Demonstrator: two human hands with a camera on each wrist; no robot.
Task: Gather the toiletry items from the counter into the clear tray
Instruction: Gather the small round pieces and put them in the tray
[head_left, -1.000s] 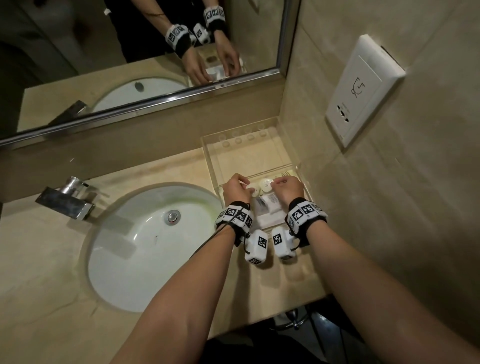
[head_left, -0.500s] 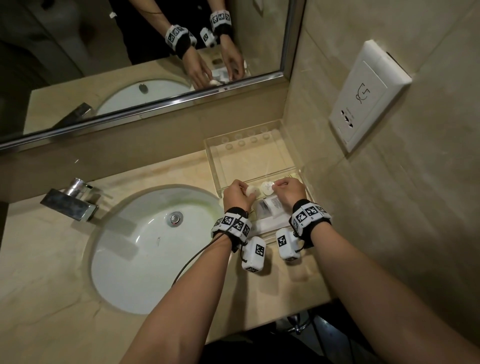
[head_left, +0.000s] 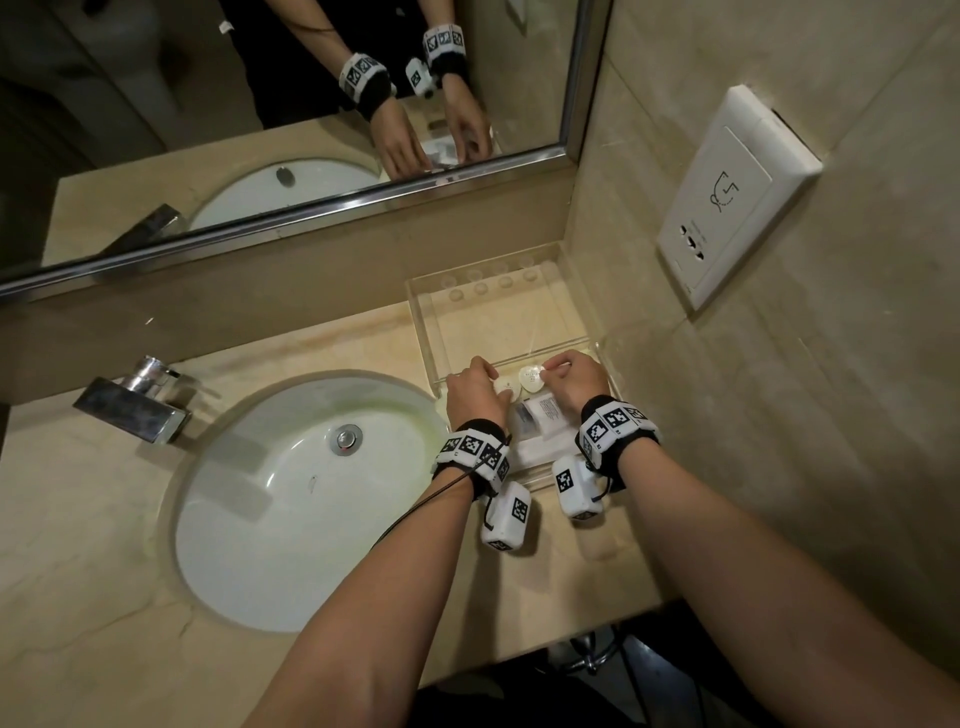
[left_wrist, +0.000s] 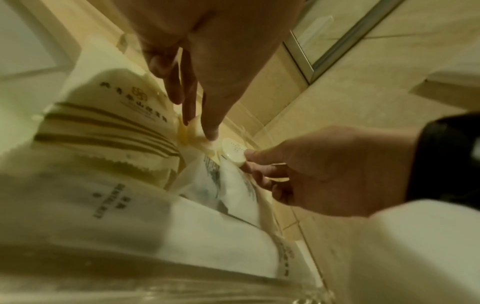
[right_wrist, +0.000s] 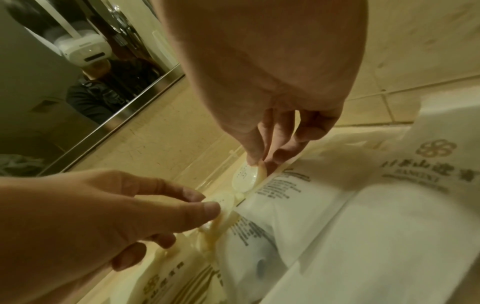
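A clear tray (head_left: 426, 317) stands on the counter right of the sink, split into a far and a near part. In the near part lie white printed packets (head_left: 540, 415) (left_wrist: 124, 201) (right_wrist: 350, 226) and two small round white discs. My left hand (head_left: 491, 379) (right_wrist: 207, 202) pinches the left disc (head_left: 504, 387) (right_wrist: 224, 200) between thumb and forefinger. The right disc (head_left: 532, 376) (left_wrist: 233, 153) (right_wrist: 246, 176) is pinched by my right hand (head_left: 550, 370) (left_wrist: 248, 158) at its edge. Both discs sit close to the divider wall.
A white basin (head_left: 291, 499) fills the counter's middle, with a chrome tap (head_left: 132, 402) at its left. A mirror (head_left: 260, 130) runs along the back wall. A socket plate (head_left: 732, 197) is on the right wall. The tray's far part (head_left: 498, 322) holds nothing.
Both hands stay over the tray's near part with the two discs at their fingertips. They have only edged slightly; the head view has shifted a little.
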